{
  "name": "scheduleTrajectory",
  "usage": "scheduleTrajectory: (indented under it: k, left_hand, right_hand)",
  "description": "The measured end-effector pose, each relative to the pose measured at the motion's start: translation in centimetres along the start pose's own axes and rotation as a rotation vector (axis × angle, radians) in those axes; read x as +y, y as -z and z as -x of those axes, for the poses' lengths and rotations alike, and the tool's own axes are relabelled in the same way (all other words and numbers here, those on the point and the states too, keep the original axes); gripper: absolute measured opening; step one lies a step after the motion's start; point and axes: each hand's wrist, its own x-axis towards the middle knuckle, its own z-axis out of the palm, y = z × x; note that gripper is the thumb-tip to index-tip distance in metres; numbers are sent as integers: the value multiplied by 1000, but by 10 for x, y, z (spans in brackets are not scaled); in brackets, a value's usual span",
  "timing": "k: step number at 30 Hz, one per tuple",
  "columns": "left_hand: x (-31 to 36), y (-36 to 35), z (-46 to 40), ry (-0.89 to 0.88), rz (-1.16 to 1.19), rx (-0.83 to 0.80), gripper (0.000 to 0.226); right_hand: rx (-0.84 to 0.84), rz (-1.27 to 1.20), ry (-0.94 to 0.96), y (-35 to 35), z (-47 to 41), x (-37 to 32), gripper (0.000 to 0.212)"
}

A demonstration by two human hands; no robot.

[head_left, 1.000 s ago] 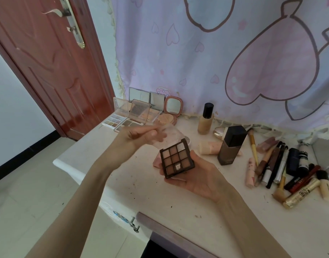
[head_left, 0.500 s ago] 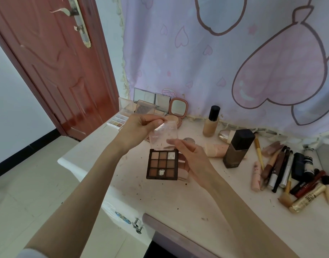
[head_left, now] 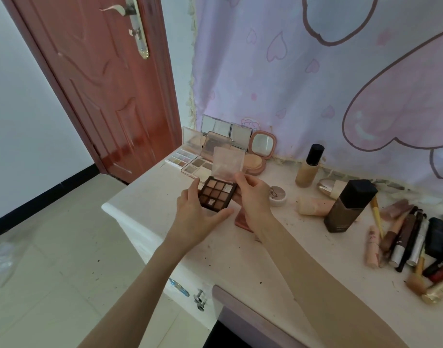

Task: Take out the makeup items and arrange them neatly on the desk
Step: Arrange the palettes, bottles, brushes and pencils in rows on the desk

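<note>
The nine-pan brown eyeshadow palette [head_left: 217, 195] has moved. A second ago it lay tilted in the right hand [head_left: 253, 199] near the middle of the frame; now it sits higher, above centre, just in front of the row of open palettes [head_left: 198, 165] at the back of the desk [head_left: 240, 257]. The hands have swapped jobs: the left hand [head_left: 195, 217], which earlier pinched the clear lid [head_left: 228, 164], now cups the palette's base from the lower left, while the right hand's fingertips [head_left: 240, 177] pinch the lid's lower right corner. The lid now stands upright. A pink compact [head_left: 243, 220] is now visible below the right hand.
</note>
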Motion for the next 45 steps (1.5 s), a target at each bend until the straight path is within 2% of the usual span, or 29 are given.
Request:
scheduleTrajectory:
  k: [4, 10, 12, 15, 18, 21, 25, 32, 45]
  left_hand:
    - [-13, 4, -3, 4, -42, 76, 94]
    - [-48, 33, -7, 81, -59, 156, 87]
    - [-63, 47, -11, 123, -86, 193, 85]
    - [-81, 60, -20, 197, -151, 245, 81]
    - [-91, 65, -38, 244, -198, 273, 78]
    - [-94, 63, -59, 262, -224, 252, 74]
    - [-95, 59, -83, 273, -249, 203, 71]
    - [-101, 57, -91, 256, -295, 208, 73]
    - [-102, 60, -97, 286, -339, 216, 82]
  right_hand:
    - [-87, -25, -7, -14, 0, 7, 16]
    - [-238, 137, -23, -25, 5, 20, 14]
    - [-285, 323, 61, -25, 11, 29, 16]
    - [-365, 777, 382, -24, 21, 43, 24]
    - [-527, 1011, 613, -23, 26, 51, 30]
    - [-642, 1286, 697, -19, 26, 58, 39]
    - [-679, 1510, 714, -16, 25, 59, 50]
    - [-734, 1651, 665, -16, 23, 59, 62]
    - [-734, 1639, 665, -16, 26, 57, 61]
